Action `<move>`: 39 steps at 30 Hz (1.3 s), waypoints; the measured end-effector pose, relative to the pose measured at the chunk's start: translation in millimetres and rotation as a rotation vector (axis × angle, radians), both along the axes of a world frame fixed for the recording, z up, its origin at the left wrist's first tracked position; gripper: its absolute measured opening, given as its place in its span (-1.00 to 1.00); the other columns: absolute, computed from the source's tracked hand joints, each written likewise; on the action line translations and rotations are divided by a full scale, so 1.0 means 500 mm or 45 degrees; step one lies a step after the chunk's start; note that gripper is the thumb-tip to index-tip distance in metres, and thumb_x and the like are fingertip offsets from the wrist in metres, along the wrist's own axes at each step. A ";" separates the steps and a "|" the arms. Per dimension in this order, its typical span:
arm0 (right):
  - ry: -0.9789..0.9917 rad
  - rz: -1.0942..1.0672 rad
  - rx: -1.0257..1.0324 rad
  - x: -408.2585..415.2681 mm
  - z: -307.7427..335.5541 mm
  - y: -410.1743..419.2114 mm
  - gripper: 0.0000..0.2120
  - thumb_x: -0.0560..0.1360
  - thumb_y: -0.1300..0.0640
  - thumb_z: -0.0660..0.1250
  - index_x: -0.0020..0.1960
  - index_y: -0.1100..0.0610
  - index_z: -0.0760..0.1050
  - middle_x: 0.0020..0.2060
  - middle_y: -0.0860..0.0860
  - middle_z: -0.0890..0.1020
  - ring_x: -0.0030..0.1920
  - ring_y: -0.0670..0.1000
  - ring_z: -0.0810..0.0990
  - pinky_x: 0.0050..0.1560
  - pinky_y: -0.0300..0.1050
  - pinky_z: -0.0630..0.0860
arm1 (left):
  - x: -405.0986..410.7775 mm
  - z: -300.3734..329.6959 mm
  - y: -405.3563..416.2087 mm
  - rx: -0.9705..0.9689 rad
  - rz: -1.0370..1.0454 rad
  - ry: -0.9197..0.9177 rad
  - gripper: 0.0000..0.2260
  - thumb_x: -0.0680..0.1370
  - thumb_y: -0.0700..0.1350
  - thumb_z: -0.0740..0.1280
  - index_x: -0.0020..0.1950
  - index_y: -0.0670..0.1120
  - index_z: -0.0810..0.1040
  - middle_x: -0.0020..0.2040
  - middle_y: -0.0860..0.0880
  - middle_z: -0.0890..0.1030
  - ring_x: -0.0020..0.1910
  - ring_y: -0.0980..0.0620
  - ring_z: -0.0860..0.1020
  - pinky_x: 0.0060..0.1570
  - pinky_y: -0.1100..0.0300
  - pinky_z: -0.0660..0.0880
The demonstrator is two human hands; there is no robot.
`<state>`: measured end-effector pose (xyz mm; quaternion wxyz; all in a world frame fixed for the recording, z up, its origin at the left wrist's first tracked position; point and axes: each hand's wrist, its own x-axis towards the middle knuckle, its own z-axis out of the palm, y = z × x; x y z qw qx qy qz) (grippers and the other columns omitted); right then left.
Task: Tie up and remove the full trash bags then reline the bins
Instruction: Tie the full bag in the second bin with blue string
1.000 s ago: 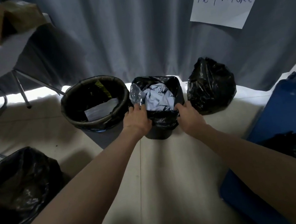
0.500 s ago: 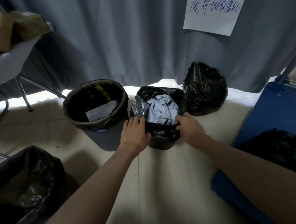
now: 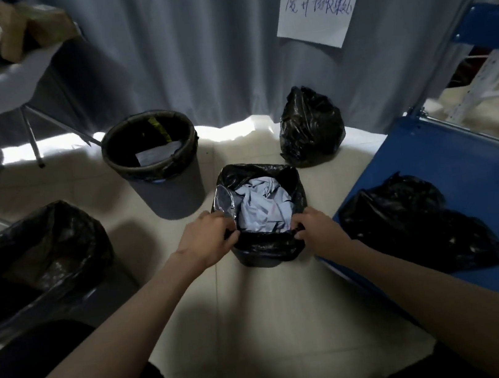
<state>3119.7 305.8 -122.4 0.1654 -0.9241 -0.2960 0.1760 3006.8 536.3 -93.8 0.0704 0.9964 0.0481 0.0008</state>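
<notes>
At frame centre the small bin [image 3: 262,219] is sitting nearer the person than a second ago, clear of the round bin [image 3: 153,161] at upper left. The left hand [image 3: 208,238] and right hand [image 3: 315,227] are curling round the bag's [image 3: 266,246] near rim, pinching it. Gathering for the knot is seemingly beginning, paper [image 3: 260,206] still exposed.

Glossy plastic bag [image 3: 266,247]; crumpled paper [image 3: 260,206] (matt).
</notes>
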 end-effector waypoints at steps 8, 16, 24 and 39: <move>0.030 0.160 -0.185 -0.098 0.038 -0.079 -0.93 0.51 0.19 0.37 -0.03 0.09 0.51 -0.02 0.04 0.41 0.04 0.11 0.50 0.04 -0.01 0.48 | -0.085 0.043 -0.090 0.182 -0.087 0.175 -0.61 0.52 0.27 0.22 -0.15 -0.04 0.58 -0.10 -0.10 0.64 -0.07 -0.20 0.60 -0.16 0.09 0.43; 0.172 0.369 -0.599 -0.111 0.080 -0.085 -0.77 0.53 0.20 0.25 0.14 0.23 0.57 0.08 0.20 0.60 0.05 0.24 0.59 0.10 0.17 0.58 | -0.096 0.074 -0.114 0.017 -0.243 0.390 -0.62 0.54 0.18 0.27 -0.33 -0.07 0.46 -0.31 -0.01 0.50 -0.26 -0.09 0.50 -0.25 0.12 0.44; 0.019 0.067 -0.218 0.008 0.109 -0.066 -0.78 0.56 0.13 0.16 -0.04 0.21 0.54 -0.08 0.17 0.63 -0.06 0.21 0.59 -0.03 0.13 0.55 | 0.032 0.099 -0.016 -0.105 0.080 0.092 -0.75 0.58 -0.01 0.24 0.19 -0.06 0.57 0.17 -0.08 0.55 0.15 -0.15 0.54 0.11 -0.01 0.48; 0.333 -0.472 0.199 0.077 0.021 -0.012 -0.75 0.62 0.19 0.16 0.15 0.28 0.55 0.06 0.23 0.59 0.07 0.19 0.54 -0.03 -0.07 0.41 | 0.112 -0.007 0.009 -0.190 0.212 0.331 -0.78 0.60 -0.11 0.18 -0.02 -0.17 0.59 0.04 -0.24 0.62 0.07 -0.25 0.55 -0.06 0.07 0.41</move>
